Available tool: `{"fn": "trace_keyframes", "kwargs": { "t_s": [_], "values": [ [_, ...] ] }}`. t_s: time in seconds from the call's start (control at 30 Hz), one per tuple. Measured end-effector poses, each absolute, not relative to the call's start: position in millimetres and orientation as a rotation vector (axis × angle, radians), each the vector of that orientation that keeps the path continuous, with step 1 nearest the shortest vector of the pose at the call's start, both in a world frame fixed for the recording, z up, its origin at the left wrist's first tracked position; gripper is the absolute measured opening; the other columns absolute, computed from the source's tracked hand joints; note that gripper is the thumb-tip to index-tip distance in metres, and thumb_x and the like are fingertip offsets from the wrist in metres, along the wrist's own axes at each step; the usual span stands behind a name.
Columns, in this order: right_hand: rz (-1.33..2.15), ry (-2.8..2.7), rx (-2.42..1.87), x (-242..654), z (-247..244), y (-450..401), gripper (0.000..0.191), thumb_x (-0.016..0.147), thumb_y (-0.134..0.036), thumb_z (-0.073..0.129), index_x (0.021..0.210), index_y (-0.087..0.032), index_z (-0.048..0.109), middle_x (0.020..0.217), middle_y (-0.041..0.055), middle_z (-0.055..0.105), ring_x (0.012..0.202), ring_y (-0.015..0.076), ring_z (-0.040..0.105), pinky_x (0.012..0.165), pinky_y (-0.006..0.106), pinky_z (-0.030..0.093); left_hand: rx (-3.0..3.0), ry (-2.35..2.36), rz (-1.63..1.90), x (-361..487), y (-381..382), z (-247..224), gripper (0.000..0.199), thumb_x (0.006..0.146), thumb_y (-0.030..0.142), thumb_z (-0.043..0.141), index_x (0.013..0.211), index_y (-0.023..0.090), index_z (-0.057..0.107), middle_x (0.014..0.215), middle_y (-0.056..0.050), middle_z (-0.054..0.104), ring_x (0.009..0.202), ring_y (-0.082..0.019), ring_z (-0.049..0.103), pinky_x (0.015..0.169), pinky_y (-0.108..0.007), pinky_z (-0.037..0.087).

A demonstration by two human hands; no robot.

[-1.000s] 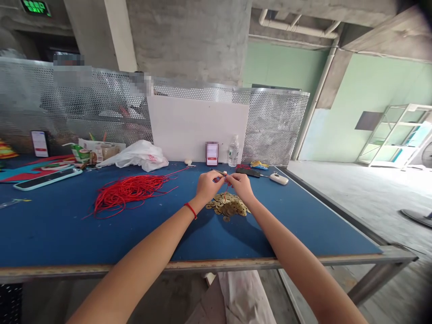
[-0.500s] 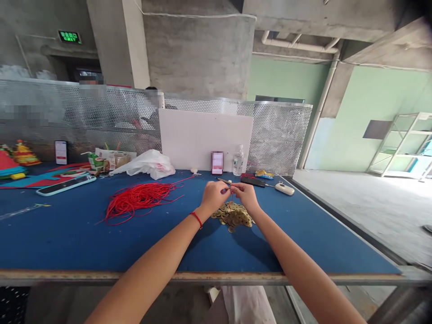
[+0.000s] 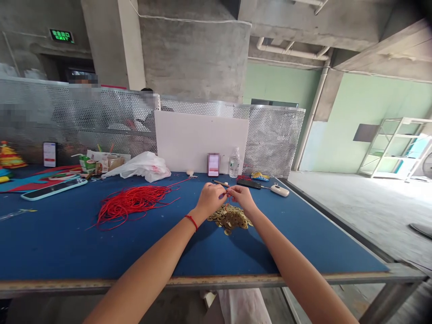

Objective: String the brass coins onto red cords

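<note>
My left hand (image 3: 210, 198) and my right hand (image 3: 241, 196) meet above a pile of brass-coloured coins with holes (image 3: 232, 218). Both have their fingers pinched together on a thin red cord (image 3: 228, 194), of which only a little shows between the fingertips. A red braided bracelet (image 3: 191, 222) circles my left wrist. To the left on the blue table lies a loose heap of red cords (image 3: 131, 203).
Behind my hands stand an upright phone (image 3: 213, 164) and a plastic bottle (image 3: 234, 163). A black device (image 3: 249, 183) and a white device (image 3: 280, 190) lie right of them. Farther left are a white plastic bag (image 3: 143, 166) and a flat phone (image 3: 56, 188).
The view has shifted slightly, so the table's objects appear a little farther left. Both hands remain pinched together over the coins, with only slight finger movement.
</note>
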State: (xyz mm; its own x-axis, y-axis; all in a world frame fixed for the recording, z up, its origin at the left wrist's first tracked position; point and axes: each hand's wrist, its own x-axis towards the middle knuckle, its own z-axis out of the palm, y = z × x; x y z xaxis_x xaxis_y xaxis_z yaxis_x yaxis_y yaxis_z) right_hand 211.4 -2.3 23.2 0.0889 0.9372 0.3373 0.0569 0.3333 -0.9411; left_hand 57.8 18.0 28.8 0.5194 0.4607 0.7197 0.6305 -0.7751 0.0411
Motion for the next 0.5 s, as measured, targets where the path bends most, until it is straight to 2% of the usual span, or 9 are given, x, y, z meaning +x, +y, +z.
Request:
{"fn": "trace_keyframes", "kwargs": {
  "t_s": [0.17,0.33,0.5],
  "values": [
    [0.801,-1.247,-1.038,213,26,-3,0.032,0.063,-0.047,0.067,0.07,-0.016,0.066,0.059,0.0008,0.06,0.051,0.0107,0.047,0.052,0.025,0.036,-2.679,-1.054,-1.672,62,25,28,0.014,0.081,0.022,0.06,0.072,0.018,0.071,0.082,-0.006,0.073,0.076,-0.018,0.064,0.073,-0.029,0.044],
    [0.616,-1.084,-1.096,220,25,1,0.03,0.069,-0.045,0.061,0.074,-0.016,0.064,0.059,0.0012,0.059,0.05,0.0115,0.045,0.051,0.026,0.036,-2.677,-1.265,-2.279,63,32,31,0.016,0.074,0.03,0.064,0.073,0.018,0.074,0.079,-0.005,0.074,0.078,-0.021,0.066,0.074,-0.03,0.047],
    [0.437,-0.967,-1.237,226,20,8,0.024,0.075,-0.038,0.053,0.087,-0.018,0.06,0.07,0.0029,0.063,0.063,0.0165,0.055,0.059,0.027,0.041,-2.61,-1.444,-2.415,62,33,32,0.021,0.069,0.036,0.067,0.071,0.018,0.075,0.073,-0.005,0.073,0.071,-0.02,0.063,0.066,-0.029,0.045]
  ]
}}
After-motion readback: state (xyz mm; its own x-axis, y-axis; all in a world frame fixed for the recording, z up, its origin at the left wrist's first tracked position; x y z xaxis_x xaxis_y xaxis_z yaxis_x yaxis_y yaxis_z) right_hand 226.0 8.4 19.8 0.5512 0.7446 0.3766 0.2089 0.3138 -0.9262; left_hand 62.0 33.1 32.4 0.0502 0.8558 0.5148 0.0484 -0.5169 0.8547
